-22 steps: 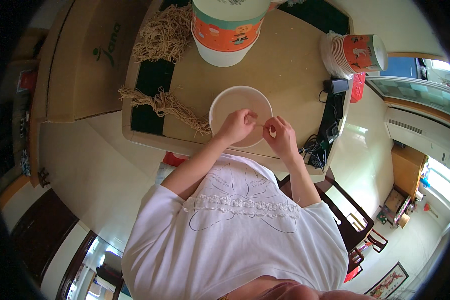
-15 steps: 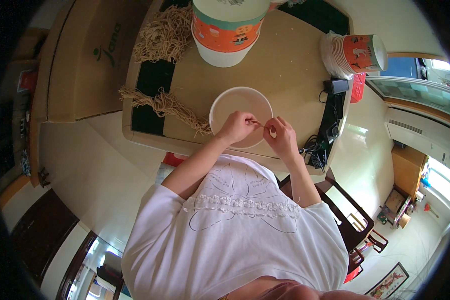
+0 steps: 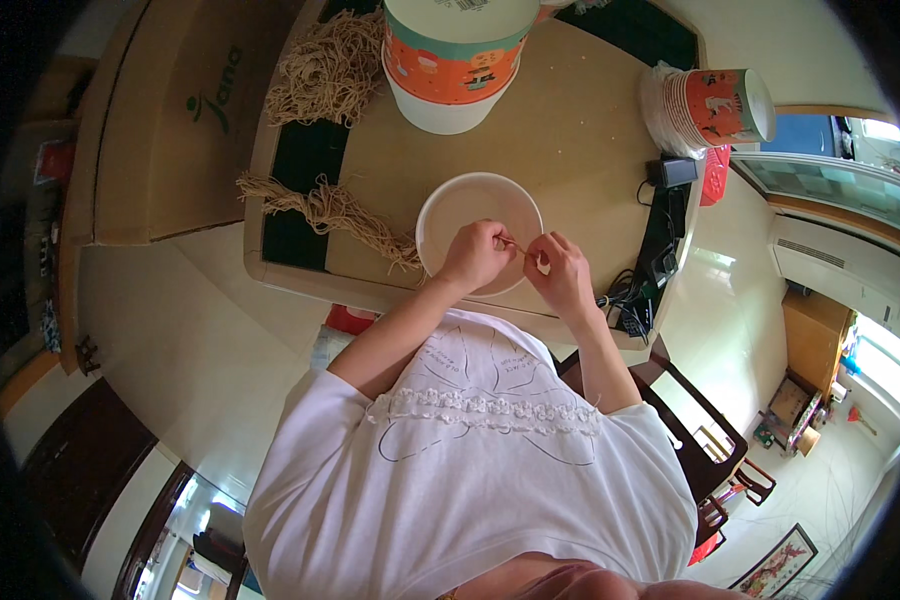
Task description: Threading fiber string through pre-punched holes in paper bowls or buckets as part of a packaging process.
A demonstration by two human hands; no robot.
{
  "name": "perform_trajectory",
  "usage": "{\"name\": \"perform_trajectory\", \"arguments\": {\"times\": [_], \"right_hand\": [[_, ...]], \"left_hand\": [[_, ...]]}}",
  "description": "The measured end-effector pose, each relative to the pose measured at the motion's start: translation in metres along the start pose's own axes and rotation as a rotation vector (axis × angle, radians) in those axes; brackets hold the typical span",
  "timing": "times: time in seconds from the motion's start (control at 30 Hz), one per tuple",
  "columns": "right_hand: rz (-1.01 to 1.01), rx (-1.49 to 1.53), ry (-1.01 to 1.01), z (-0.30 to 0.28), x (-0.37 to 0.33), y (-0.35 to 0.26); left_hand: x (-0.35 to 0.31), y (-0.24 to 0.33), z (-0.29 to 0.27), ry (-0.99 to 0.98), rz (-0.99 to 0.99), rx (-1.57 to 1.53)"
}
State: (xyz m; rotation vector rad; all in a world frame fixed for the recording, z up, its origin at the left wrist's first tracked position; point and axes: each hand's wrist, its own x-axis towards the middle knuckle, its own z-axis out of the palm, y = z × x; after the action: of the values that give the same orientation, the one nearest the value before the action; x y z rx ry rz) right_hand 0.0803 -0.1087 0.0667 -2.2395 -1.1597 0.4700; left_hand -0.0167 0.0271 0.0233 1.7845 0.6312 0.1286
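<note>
A round white tub (image 3: 448, 205) stands near the front edge of the table, and both my hands are over its near part. My left hand (image 3: 476, 252) pinches one end of a thin brownish strand (image 3: 511, 243), which looks like a bit of cord. Its other end runs into the closed fingertips of my right hand (image 3: 558, 270), a short way apart from the left. To the left of the tub lies a loose bundle of tan cords (image 3: 355, 220), its frayed end close to the tub's rim. My fingers hide part of the tub's inside.
A tangled heap of tan cords (image 3: 322, 72) lies at the far left beside a stack of large orange and green tubs (image 3: 458, 70). More nested orange cups (image 3: 705, 105) in clear plastic stand far right. A black adapter (image 3: 673, 172) and cables (image 3: 625, 295) line the right edge.
Both hands have shifted very slightly to the left, still with the strand between them. The white tub appears a touch further left too.
</note>
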Motion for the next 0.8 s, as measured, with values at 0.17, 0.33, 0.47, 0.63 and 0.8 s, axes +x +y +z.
{"name": "perform_trajectory", "arguments": {"times": [0.17, 0.33, 0.47, 0.63, 0.8], "right_hand": [[0.009, 0.000, 0.005, -0.001, -0.002, 0.001], [0.007, 0.000, 0.002, -0.001, -0.002, 0.002], [0.007, 0.009, 0.002, 0.000, -0.002, 0.002], [0.031, 0.078, 0.012, -0.004, 0.000, -0.006], [0.061, 0.139, -0.068, -0.008, 0.000, -0.007]], "left_hand": [[0.009, -0.014, -0.012, -0.202, -0.085, -0.106], [0.010, -0.003, -0.016, -0.282, -0.076, -0.097], [0.010, -0.013, -0.004, -0.273, -0.074, -0.152], [0.010, 0.004, -0.011, -0.250, -0.071, 0.031], [0.013, -0.023, -0.015, -0.253, -0.190, -0.255]]}}
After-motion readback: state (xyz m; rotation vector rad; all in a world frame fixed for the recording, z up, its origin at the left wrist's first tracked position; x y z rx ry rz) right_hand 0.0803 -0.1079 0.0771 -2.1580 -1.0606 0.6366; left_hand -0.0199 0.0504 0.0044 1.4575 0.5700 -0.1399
